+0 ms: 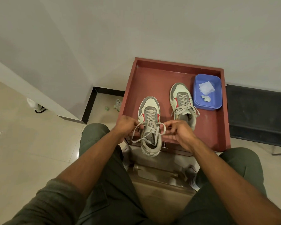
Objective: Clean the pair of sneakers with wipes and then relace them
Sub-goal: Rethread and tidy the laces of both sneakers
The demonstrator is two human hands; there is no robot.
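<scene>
Both hands, left and right, pinch loops of the near grey-white sneaker's flat lace, tying; far grey-white sneaker already laced beside the blue plastic tub.

The person wears an olive-green top with sleeves pushed up to the elbows, leaving both forearms bare. Matching dark olive trousers cover both legs. Both hands are bare.

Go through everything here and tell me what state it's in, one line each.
Near sneaker: laced, bow being tied.
Far sneaker: laced, tied.
Left hand: pinching a lace loop.
Right hand: pinching the other loop.
Blue tub: open, holding wipes.
Red tray: holding both sneakers and tub.
</scene>
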